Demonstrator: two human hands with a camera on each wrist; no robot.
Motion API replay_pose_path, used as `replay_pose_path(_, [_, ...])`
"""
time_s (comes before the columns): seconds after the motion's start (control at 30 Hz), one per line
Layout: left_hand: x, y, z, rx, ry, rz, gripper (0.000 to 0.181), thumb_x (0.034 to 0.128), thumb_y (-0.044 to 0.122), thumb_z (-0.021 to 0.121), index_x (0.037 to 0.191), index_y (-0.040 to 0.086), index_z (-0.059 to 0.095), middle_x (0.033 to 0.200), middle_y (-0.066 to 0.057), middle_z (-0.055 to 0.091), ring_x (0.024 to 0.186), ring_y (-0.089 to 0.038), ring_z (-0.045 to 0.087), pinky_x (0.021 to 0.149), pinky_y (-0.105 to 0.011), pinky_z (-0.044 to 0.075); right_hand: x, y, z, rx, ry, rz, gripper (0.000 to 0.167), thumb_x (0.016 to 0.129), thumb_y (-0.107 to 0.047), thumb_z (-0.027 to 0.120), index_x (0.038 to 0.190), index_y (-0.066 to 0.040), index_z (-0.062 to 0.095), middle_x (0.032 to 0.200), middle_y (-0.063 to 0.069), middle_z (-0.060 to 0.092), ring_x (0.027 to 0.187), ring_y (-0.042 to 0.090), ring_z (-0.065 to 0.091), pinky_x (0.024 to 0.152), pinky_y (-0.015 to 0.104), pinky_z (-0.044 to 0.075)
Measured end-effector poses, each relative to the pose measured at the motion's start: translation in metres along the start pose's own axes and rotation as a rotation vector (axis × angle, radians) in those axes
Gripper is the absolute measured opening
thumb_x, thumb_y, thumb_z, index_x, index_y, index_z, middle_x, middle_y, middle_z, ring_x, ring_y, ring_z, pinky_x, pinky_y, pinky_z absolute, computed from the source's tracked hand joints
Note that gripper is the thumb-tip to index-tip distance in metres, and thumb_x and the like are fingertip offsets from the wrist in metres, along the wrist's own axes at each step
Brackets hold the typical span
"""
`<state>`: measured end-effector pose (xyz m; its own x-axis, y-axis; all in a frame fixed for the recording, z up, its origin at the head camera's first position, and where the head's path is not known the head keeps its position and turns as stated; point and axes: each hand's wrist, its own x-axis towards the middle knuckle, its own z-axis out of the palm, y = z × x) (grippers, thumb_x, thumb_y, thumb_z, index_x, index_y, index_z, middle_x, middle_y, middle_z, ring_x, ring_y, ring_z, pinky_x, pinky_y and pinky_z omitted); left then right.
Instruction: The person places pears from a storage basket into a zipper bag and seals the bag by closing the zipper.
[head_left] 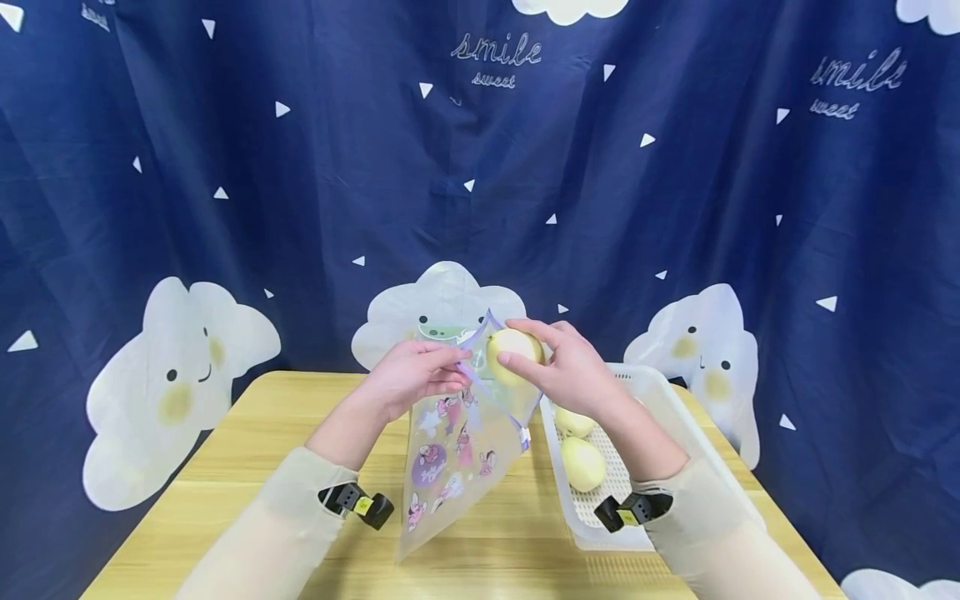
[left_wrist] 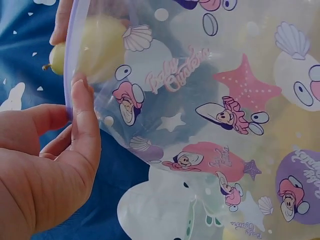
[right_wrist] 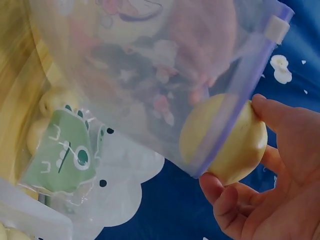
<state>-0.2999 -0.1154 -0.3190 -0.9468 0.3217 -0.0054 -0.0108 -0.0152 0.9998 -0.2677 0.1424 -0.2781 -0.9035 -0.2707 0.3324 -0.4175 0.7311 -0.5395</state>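
Observation:
My left hand (head_left: 423,375) pinches the purple zip edge of a clear zip bag (head_left: 465,467) printed with pink cartoon oysters and shells. The bag hangs above the table with its mouth spread. In my right hand (head_left: 570,367) is a round, pale yellow pear (head_left: 513,354), gripped between thumb and fingers at the bag's mouth. The right wrist view shows the pear (right_wrist: 230,145) partly behind the purple zip strip, with its near side in my fingers. A white slider (right_wrist: 276,30) sits at one end of the strip.
To the right, a white plastic basket (head_left: 663,392) holds more pears (head_left: 583,465) on the wooden table (head_left: 300,417). Behind the held bag stands another clear bag with a green dinosaur print (right_wrist: 65,155), pears visible by it. A dark blue curtain (head_left: 337,167) hangs at the back.

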Motion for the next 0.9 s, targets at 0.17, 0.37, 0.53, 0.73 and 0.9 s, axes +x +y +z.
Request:
replay_pose_path(0.17, [0.0, 0.004, 0.003, -0.014, 0.049, 0.019, 0.033, 0.1098, 0.014, 0.065, 0.13, -0.011, 0.072, 0.082, -0.001, 0.074, 0.077, -0.01, 0.074, 0.079, -0.02, 0.065, -0.001, 0.0, 0.0, 0.012, 0.028, -0.019, 0.056, 0.101, -0.048, 0.078, 0.152, -0.026, 0.067, 0.116, 0.011, 0.065, 0.086, 0.021, 0.058, 0.073, 0.035, 0.051])
replay_pose_path(0.37, [-0.003, 0.01, 0.003, -0.083, 0.065, 0.083, 0.035, 0.1105, 0.008, 0.059, 0.134, -0.017, 0.066, 0.082, 0.001, 0.072, 0.071, -0.007, 0.071, 0.074, -0.017, 0.064, -0.002, 0.006, -0.009, 0.057, 0.108, -0.034, 0.046, 0.106, -0.042, 0.073, 0.146, -0.021, 0.071, 0.13, 0.012, 0.069, 0.09, 0.018, 0.069, 0.082, 0.035, 0.054])
replay_pose_path(0.53, [-0.004, 0.008, -0.004, -0.081, 0.057, 0.09, 0.037, 0.1118, 0.008, 0.058, 0.137, -0.018, 0.063, 0.08, 0.001, 0.069, 0.071, -0.007, 0.068, 0.073, -0.018, 0.063, -0.002, 0.025, -0.02, 0.052, 0.113, 0.004, 0.048, 0.11, -0.043, 0.066, 0.151, -0.02, 0.067, 0.142, 0.016, 0.068, 0.102, 0.025, 0.073, 0.09, 0.041, 0.057])
replay_pose_path(0.73, [-0.005, 0.0, -0.015, -0.123, 0.076, 0.064, 0.031, 0.1115, 0.009, 0.059, 0.13, -0.014, 0.068, 0.08, 0.002, 0.067, 0.071, -0.007, 0.066, 0.071, -0.015, 0.061, -0.003, 0.061, -0.029, 0.047, 0.089, 0.081, 0.051, 0.112, -0.042, 0.062, 0.154, -0.013, 0.062, 0.148, 0.024, 0.066, 0.114, 0.036, 0.073, 0.102, 0.056, 0.058])
replay_pose_path(0.9, [-0.006, -0.003, -0.022, -0.151, 0.082, 0.054, 0.017, 0.1099, 0.011, 0.064, 0.106, 0.003, 0.079, 0.079, 0.002, 0.068, 0.072, -0.008, 0.066, 0.071, -0.015, 0.061, 0.0, 0.091, -0.032, 0.04, 0.061, 0.159, 0.058, 0.113, -0.046, 0.059, 0.158, -0.01, 0.057, 0.151, 0.028, 0.062, 0.128, 0.046, 0.068, 0.111, 0.064, 0.053])
